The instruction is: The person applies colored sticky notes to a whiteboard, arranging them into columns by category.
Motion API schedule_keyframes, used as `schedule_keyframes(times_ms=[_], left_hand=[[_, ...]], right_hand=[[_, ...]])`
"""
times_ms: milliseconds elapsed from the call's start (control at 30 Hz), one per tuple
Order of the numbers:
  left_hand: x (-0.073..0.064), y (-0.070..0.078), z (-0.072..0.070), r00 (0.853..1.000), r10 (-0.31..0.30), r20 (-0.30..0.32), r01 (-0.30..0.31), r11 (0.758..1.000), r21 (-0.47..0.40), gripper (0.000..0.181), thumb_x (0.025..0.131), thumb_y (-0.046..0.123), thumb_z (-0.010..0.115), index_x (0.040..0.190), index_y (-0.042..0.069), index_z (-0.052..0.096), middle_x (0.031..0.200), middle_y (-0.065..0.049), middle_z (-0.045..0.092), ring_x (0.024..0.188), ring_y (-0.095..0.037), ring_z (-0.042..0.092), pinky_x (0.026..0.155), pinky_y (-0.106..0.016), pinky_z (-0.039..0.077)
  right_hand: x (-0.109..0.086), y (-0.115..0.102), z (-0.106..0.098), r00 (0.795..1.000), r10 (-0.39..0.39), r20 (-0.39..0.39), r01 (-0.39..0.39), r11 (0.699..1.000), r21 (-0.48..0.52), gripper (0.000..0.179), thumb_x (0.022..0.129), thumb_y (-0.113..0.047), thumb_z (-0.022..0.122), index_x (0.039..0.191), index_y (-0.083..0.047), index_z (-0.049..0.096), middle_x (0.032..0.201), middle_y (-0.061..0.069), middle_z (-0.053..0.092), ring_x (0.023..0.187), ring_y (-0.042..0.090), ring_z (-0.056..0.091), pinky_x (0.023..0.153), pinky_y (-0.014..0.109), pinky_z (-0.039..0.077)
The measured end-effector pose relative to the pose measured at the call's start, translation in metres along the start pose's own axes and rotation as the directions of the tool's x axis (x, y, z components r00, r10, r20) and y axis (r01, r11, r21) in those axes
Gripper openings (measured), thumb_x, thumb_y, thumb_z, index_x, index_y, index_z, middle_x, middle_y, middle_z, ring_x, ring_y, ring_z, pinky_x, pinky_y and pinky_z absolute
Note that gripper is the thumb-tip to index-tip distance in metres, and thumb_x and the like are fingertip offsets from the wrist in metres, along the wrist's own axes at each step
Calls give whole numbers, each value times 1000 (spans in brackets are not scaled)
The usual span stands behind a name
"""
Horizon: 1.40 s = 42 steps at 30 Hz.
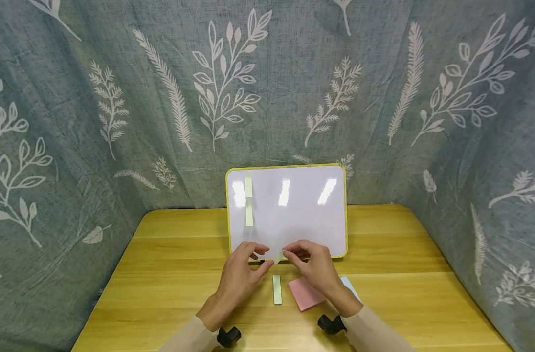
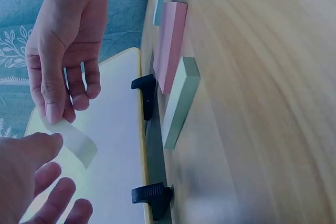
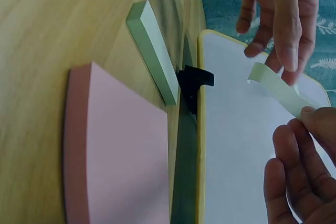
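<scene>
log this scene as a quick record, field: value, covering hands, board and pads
right hand: pinches a pale green strip
left hand: beside that strip, contact unclear
whiteboard: beyond the hands, two pale notes one above the other near its left edge
table: green pad, pink pad, blue pad partly hidden

No readable text, label, brand, number or sign anywhere in view.

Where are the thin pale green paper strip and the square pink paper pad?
Thin pale green paper strip (image 3: 280, 90): right wrist view, middle of its curved face.
Square pink paper pad (image 1: 305, 295): head view, on its top face.
</scene>
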<state>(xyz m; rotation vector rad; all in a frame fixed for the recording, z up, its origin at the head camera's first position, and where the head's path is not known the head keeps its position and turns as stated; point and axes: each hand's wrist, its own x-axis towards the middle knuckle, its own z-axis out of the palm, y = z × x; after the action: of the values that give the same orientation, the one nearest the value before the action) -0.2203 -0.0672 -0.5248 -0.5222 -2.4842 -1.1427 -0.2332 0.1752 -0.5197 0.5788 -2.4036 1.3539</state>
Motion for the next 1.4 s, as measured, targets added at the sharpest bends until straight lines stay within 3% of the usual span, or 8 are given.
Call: schedule_keyframes(times_ms=[200, 333, 533, 700, 900, 1000, 1200, 1400], left_hand=[[1, 3, 0, 1000, 12, 25, -12, 1000, -13, 12, 101, 23, 95, 111, 20, 89, 109, -5, 80, 98, -25, 77, 86, -31, 60], [2, 1, -1, 999, 31, 23, -31, 999, -16, 5, 102, 21, 93, 106, 21, 89, 107, -5, 80, 97, -25, 78, 86, -37, 64], [3, -7, -4, 989, 137, -47, -136, 990, 25, 10, 99, 16, 96, 102, 21, 88, 105, -5, 79, 97, -25, 77, 86, -41, 67], [4, -13, -8, 954, 276, -115, -264, 959, 108, 15, 93, 18, 101, 99, 25, 88, 104, 4, 78, 100, -17, 76, 86, -36, 59], [8, -16, -10, 879, 441, -181, -414, 895, 168, 22, 86, 17, 105, 100, 24, 89, 109, 6, 77, 101, -16, 76, 81, -34, 47], [10, -17, -10, 854, 483, -196, -455, 874, 172, 23, 86, 17, 105, 100, 24, 89, 110, 5, 77, 101, -15, 75, 82, -35, 47], [11, -16, -9, 841, 502, -201, -477, 864, 161, 22, 86, 17, 104, 101, 24, 90, 111, 4, 77, 101, -16, 74, 83, -37, 48], [11, -15, -8, 845, 496, -203, -474, 868, 148, 22, 86, 17, 104, 101, 25, 90, 113, 2, 78, 101, -16, 75, 84, -36, 48]], right_hand=[[-2, -5, 5, 998, -60, 2, 60, 998, 5, 10, 104, -8, 89, 112, -15, 88, 104, 0, 90, 87, 8, 84, 80, 28, 70], [-3, -7, 6, 997, -81, 14, 81, 997, -4, 10, 104, -7, 88, 111, -14, 88, 106, 1, 90, 89, 8, 84, 81, 28, 70], [-3, -10, 6, 996, -66, 67, 64, 998, 23, 10, 108, -16, 87, 118, -15, 87, 110, -1, 89, 91, 13, 85, 84, 30, 71], [-3, -15, 2, 990, 18, 139, -23, 999, 37, 12, 114, -28, 80, 122, -23, 87, 110, -6, 88, 92, 9, 82, 86, 31, 69], [0, -19, -3, 971, 100, 219, -115, 992, 59, 22, 118, -34, 73, 121, -19, 88, 105, 2, 87, 91, 8, 80, 85, 30, 65], [1, -19, -5, 953, 105, 285, -139, 985, 103, 22, 119, -32, 71, 117, -18, 88, 103, 9, 86, 91, 17, 82, 84, 29, 64], [1, -18, -5, 926, 115, 359, -195, 961, 196, 22, 119, -26, 71, 115, -13, 88, 107, 24, 85, 94, 34, 82, 87, 35, 67], [-1, -18, -6, 908, 174, 382, -291, 916, 275, 22, 117, -22, 73, 117, -5, 85, 110, 24, 84, 96, 32, 82, 89, 37, 68]])
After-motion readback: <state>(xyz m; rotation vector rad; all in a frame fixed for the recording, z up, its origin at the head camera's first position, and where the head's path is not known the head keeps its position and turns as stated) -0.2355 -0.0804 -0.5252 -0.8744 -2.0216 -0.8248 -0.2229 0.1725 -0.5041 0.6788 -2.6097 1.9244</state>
